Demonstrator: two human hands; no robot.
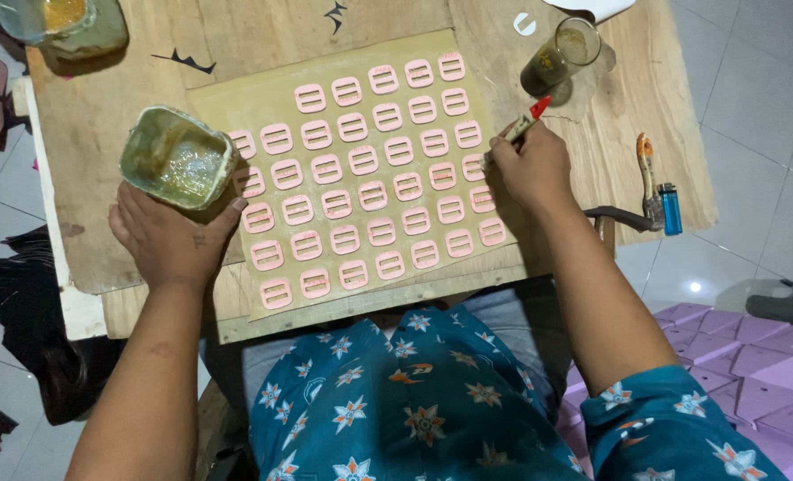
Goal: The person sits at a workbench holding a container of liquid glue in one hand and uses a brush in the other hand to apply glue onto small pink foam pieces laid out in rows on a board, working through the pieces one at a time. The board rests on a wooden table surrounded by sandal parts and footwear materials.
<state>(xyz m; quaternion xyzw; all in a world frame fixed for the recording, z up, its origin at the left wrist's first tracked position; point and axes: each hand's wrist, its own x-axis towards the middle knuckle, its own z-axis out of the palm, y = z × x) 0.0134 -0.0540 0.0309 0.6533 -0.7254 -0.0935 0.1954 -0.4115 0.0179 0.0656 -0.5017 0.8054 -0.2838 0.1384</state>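
Buckles (366, 192) — pink, slotted, in rows.

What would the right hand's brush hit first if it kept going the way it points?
Probably the glass jar. The right hand holds the brush angled up-right, its red end aimed roughly at the jar's base; bare board lies between. Depth is unclear.
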